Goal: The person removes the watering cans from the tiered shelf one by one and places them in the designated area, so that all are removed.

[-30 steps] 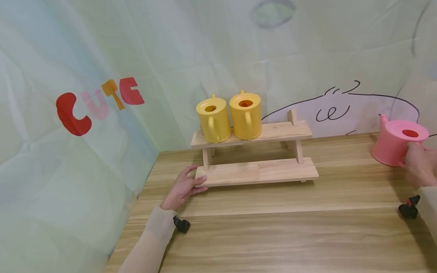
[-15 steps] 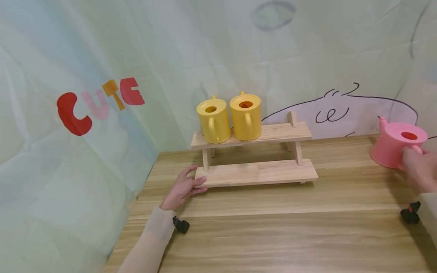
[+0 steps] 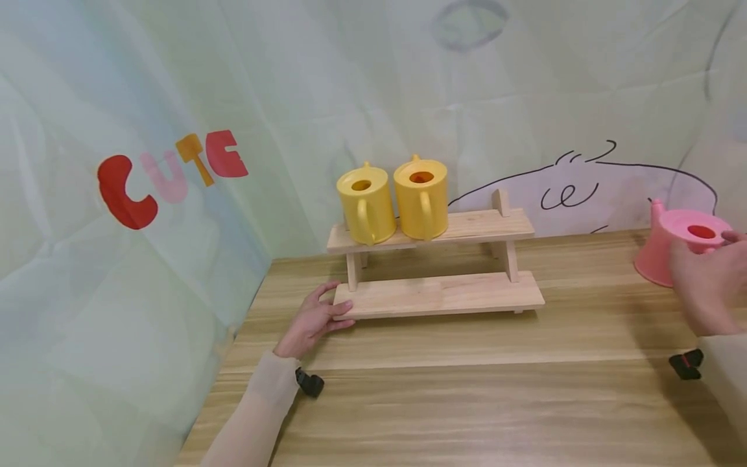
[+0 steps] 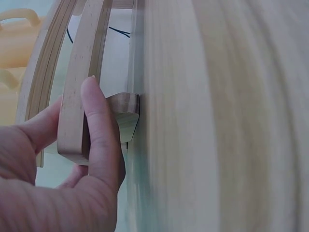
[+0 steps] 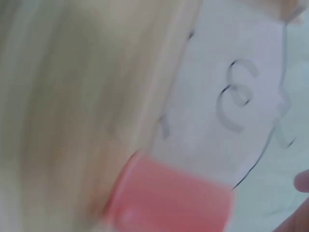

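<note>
My left hand point(image 3: 311, 323) grips the left end of the lower board of a two-tier wooden shelf point(image 3: 443, 295), thumb on one face and fingers on the other, as the left wrist view point(image 4: 99, 130) also shows. Two yellow watering cans point(image 3: 366, 206) stand side by side on the left part of the upper board, handles toward me. At the far right a pink watering can point(image 3: 650, 259) stands on the table. My right hand point(image 3: 709, 279) is in front of it with fingers spread, partly covering its handle. In the blurred right wrist view, the fingers show apart from the pink can point(image 5: 178, 198).
The wood-grain table point(image 3: 467, 402) extends in front of the shelf. Behind it hangs a pale green cloth point(image 3: 362, 84) with line drawings, and coloured letters point(image 3: 125, 194) show on the left side.
My right hand has come off the pink watering can's handle, its fingers spreading and the hand shifting slightly left. The pink can stays in place. My left hand and the shelf have not moved.
</note>
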The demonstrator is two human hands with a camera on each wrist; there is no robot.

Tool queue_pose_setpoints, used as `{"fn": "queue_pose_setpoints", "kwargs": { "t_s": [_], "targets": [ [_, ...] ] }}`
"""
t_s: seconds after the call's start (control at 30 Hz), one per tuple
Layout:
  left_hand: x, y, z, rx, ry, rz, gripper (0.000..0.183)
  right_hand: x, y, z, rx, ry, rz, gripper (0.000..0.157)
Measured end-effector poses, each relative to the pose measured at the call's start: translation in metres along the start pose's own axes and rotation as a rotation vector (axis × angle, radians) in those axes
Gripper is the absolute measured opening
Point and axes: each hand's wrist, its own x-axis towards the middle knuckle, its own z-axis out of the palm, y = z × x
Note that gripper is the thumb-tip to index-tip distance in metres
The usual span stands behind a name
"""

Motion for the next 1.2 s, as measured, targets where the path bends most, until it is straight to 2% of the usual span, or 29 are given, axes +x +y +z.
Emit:
{"fn": "queue_pose_setpoints", "kwargs": {
  "t_s": [0.07,0.13,0.23,0.3,0.4,0.47,0.6,0.7,0.83,1.0,1.2],
  "targets": [
    [0.0,0.0,0.0,-0.001,0.006,0.0,0.077,-0.01,-0.01,0.005,0.059,0.031,-0.039,0.06],
    [0.001,-0.001,0.001,0.001,0.01,-0.001,0.077,-0.021,-0.019,0.009,0.085,0.024,-0.069,0.05],
    [0.001,0.0,0.0,0.007,0.008,-0.011,0.077,-0.037,-0.032,0.016,0.126,-0.05,-0.125,0.039],
    [0.001,0.001,0.0,0.008,0.008,-0.014,0.077,-0.049,-0.044,0.024,0.14,-0.127,-0.162,0.047],
    [0.001,0.002,-0.002,0.007,0.009,-0.017,0.078,-0.067,-0.064,0.042,0.181,-0.2,-0.242,0.063],
    [0.001,0.003,-0.003,0.005,0.009,-0.014,0.078,-0.079,-0.077,0.055,0.212,-0.245,-0.31,0.068],
    [0.002,0.002,-0.001,0.008,0.007,-0.017,0.078,-0.108,-0.098,0.075,0.26,-0.355,-0.451,0.069],
    [0.002,0.001,0.0,0.002,0.009,-0.019,0.078,-0.127,-0.11,0.088,0.29,-0.442,-0.525,0.065],
    [0.002,0.001,0.0,-0.004,0.004,-0.018,0.078,-0.149,-0.125,0.107,0.298,-0.543,-0.58,0.059],
    [0.002,0.0,-0.001,-0.009,-0.001,-0.02,0.078,-0.166,-0.14,0.129,0.282,-0.64,-0.615,0.056],
    [0.003,0.001,0.0,-0.011,0.012,-0.023,0.077,-0.18,-0.151,0.149,0.305,-0.671,-0.627,0.046]
  ]
}}
